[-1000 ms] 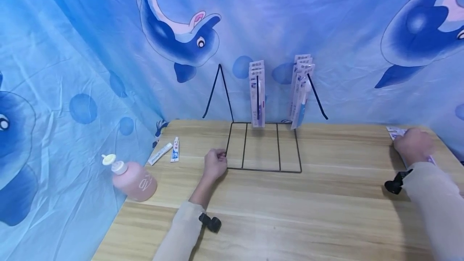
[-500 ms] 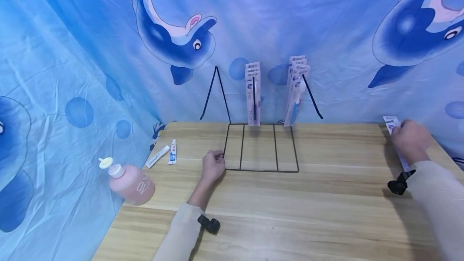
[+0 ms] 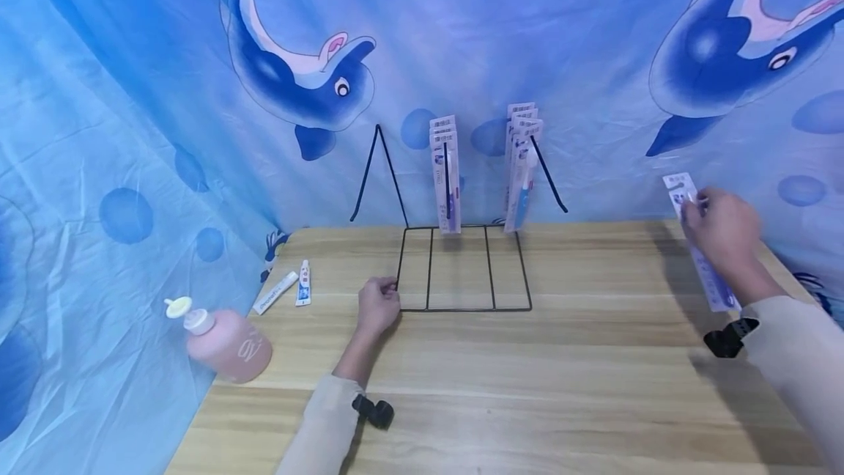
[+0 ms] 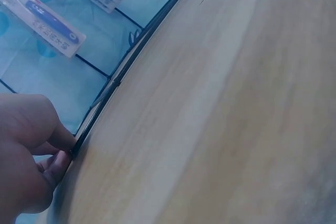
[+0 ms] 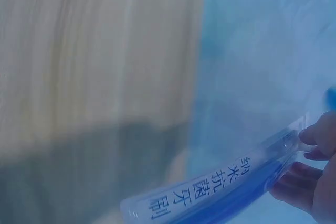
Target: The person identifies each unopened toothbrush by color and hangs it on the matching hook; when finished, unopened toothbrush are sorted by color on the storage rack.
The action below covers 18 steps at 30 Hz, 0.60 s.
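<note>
A black wire display rack (image 3: 461, 270) stands at the back of the wooden table (image 3: 527, 380), with two bunches of packaged toothbrushes (image 3: 445, 174) (image 3: 521, 167) hanging on its hooks. My left hand (image 3: 377, 305) grips the front left corner of the rack's base; the left wrist view shows its fingers (image 4: 50, 156) pinching the wire (image 4: 131, 61). My right hand (image 3: 722, 229) holds one packaged toothbrush (image 3: 699, 251) lifted above the table's right end. In the right wrist view the fingers (image 5: 310, 166) pinch that pack (image 5: 220, 192).
Two small toothpaste tubes (image 3: 275, 293) (image 3: 303, 284) lie near the table's left back corner. A pink pump bottle (image 3: 220, 343) lies tipped at the left edge. Blue dolphin-print cloth (image 3: 198, 57) hangs behind and to the left.
My right hand has picked the packaged toothbrush up from the table's far right and raised it. The left hand has kept its hold on the rack's corner.
</note>
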Motion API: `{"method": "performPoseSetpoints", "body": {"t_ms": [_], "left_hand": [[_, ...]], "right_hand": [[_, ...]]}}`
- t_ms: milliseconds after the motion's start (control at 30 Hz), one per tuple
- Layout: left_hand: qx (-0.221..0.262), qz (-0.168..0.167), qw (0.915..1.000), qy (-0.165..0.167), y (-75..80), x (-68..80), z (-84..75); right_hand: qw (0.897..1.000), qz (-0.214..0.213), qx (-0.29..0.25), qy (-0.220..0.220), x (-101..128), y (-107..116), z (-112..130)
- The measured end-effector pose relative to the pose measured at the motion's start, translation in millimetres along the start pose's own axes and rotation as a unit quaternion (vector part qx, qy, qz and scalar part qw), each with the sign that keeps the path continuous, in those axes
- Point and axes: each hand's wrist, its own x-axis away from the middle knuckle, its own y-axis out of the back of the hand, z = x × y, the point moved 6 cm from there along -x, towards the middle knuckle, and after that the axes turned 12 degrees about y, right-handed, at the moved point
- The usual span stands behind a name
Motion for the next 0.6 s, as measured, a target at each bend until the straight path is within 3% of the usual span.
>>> {"method": "performPoseSetpoints", "body": {"t_ms": [333,600], "left_hand": [[0.002,0.001,1.0,-0.008,0.4,-0.1,1.2],[-0.001,0.001,1.0,-0.009,-1.2,-1.1,0.4]], "right_hand": [[0.986,-0.133,-0.048,0.089,9,50,84],[0.954,-0.215,-0.094,0.184,30,93,162]]}}
